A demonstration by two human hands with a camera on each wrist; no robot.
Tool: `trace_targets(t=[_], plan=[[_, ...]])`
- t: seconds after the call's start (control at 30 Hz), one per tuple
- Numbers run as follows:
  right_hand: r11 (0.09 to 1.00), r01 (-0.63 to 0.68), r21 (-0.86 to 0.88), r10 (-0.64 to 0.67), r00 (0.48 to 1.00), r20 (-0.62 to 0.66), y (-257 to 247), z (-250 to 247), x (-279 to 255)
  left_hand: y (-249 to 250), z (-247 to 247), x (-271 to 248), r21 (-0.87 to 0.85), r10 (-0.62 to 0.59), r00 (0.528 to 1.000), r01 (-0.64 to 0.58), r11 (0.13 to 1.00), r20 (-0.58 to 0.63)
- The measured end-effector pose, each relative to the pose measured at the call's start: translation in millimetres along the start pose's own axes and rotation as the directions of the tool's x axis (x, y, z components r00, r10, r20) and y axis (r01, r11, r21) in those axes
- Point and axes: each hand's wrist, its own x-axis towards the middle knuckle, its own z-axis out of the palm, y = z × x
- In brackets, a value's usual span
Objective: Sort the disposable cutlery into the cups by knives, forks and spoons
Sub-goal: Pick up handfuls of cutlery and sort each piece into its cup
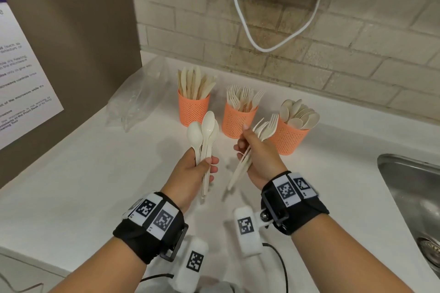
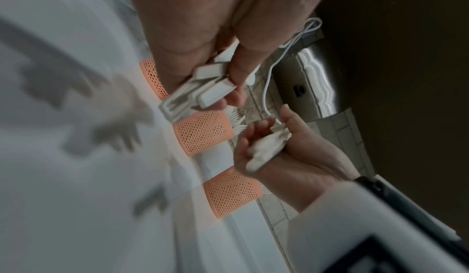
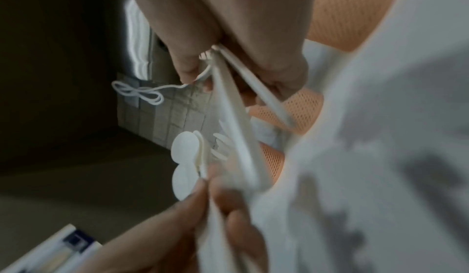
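Three orange mesh cups stand in a row on the white counter: the left cup (image 1: 193,109) holds knives, the middle cup (image 1: 238,119) holds forks, the right cup (image 1: 289,139) holds spoons. My left hand (image 1: 195,171) grips a small bunch of cream spoons (image 1: 204,129), bowls up, in front of the left cup. My right hand (image 1: 256,152) grips a bunch of forks (image 1: 267,126), tines pointing up and right, between the middle and right cups. The left wrist view shows the spoon handles (image 2: 200,94) under my fingers. The right wrist view shows the fork handles (image 3: 233,129), blurred.
A crumpled clear plastic bag (image 1: 135,100) lies left of the cups by a brown panel. A steel sink (image 1: 414,200) opens at the right edge. A white cord (image 1: 240,14) hangs on the brick wall behind. White counter (image 1: 83,185) spreads in front.
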Motion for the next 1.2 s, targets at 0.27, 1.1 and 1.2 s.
trace_targets(t=[0.27, 1.1, 1.2], plan=[[0.848, 0.25, -0.468, -0.246, 0.967, 0.07, -41, -12, 23, 9, -5, 5, -0.02, -0.01, 1.0, 0.009, 1.0, -0.013], [0.816, 0.496, -0.295, -0.523, 0.852, -0.016, -55, 25, 147, 10, -18, 22, -0.052, -0.06, 0.997, 0.058, 0.997, -0.045], [0.76, 0.538, -0.363, -0.571, 0.82, 0.02, -51, 28, 144, 10, -19, 24, -0.055, -0.06, 0.997, 0.057, 0.997, -0.048]])
